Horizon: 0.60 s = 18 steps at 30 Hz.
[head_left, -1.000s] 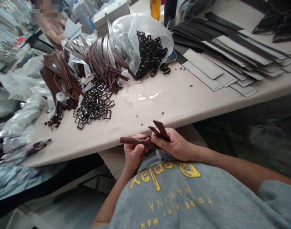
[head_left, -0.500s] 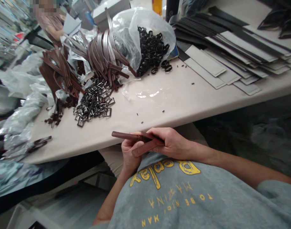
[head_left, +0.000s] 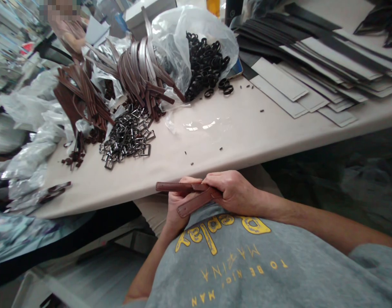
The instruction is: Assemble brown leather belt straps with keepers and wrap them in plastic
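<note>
Close to my body, in front of the table edge, my left hand [head_left: 179, 205] is closed on a brown leather strap [head_left: 173, 187], whose stitched end points left. My right hand [head_left: 231, 191] grips the same brown leather where it folds, its fingers pressed together. A second stitched end [head_left: 194, 204] slants down and left across my left hand. The two hands nearly touch. Part of the leather between them is hidden by the fingers. Beyond, on the table, lies a pile of metal buckles [head_left: 127, 137].
Brown straps [head_left: 135, 70] hang bundled behind the buckles. Black loops [head_left: 205, 64] spill from a clear plastic bag [head_left: 172, 38]. Black and white strips [head_left: 298, 81] are stacked at the right of the table [head_left: 241, 137]. Another person [head_left: 67, 32] is at the upper left.
The strap's left-pointing end has shifted slightly right and down and turned its flat stitched face into view. My left fingers have moved behind the leather. Both hands still hold it.
</note>
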Motion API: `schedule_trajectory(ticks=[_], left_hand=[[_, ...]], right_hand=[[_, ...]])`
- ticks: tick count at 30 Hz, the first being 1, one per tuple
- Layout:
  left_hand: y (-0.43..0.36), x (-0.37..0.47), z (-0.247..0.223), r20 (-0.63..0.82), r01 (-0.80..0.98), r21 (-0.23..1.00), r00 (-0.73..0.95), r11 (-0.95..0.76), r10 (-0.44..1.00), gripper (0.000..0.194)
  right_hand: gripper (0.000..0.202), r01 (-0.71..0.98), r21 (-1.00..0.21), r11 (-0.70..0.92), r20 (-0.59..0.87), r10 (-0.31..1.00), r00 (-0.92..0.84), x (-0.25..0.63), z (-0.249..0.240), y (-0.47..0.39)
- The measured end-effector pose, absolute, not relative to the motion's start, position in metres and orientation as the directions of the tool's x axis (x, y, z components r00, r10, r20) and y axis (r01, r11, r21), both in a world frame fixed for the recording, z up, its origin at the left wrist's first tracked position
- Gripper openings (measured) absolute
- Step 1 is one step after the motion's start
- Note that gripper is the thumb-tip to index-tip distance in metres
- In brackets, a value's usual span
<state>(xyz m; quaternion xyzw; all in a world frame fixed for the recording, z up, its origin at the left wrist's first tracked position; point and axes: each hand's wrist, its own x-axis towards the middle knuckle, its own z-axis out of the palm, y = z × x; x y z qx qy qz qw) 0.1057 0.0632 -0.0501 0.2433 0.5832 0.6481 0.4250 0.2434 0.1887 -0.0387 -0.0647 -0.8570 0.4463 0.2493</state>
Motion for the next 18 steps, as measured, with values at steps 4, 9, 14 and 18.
schedule_trajectory(ticks=[4,9,14,18], left_hand=[[0.070,0.105,-0.040,-0.131,-0.180,0.983,-0.515,0.043,0.847,0.014],[0.072,0.098,-0.041,-0.202,-0.305,0.952,-0.618,0.005,0.760,0.023],[0.070,0.091,-0.049,-0.258,-0.351,0.935,-0.562,0.056,0.786,0.025],[0.072,0.090,-0.047,-0.247,-0.337,0.939,-0.513,0.072,0.822,0.023]], right_hand=[[0.020,-0.101,-0.815,0.571,0.359,0.359,-0.861,0.241,-0.035,0.191],[0.018,0.030,-0.873,0.487,0.181,0.380,-0.907,0.245,-0.031,0.196],[0.029,-0.062,-0.952,0.300,0.178,0.377,-0.909,0.245,-0.035,0.195],[0.031,-0.110,-0.957,0.270,0.209,0.373,-0.904,0.241,-0.038,0.191]])
